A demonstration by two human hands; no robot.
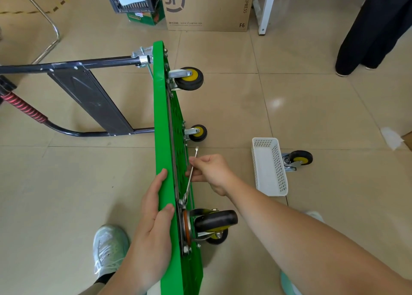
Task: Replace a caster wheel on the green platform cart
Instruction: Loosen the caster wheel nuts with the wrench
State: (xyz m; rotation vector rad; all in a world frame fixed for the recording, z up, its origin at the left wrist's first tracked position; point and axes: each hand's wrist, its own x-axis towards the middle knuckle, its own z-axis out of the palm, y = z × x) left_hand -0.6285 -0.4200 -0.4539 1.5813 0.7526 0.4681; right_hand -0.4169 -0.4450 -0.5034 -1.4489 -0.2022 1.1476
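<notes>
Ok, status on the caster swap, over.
Left hand grips green cart edge, cart on its side. Right hand holds wrench at near caster mount. Loose caster beside white basket, nothing blocking.

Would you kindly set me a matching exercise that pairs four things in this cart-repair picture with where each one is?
Things:
1. wrench
2. loose caster
3. left hand
4. cardboard box

Places:
A. on the floor beside the white basket
B. holding the green platform by its edge
C. pinched in the right hand
D. at the far end, next to the black crate

Pairs: 1-C, 2-A, 3-B, 4-D.
</notes>
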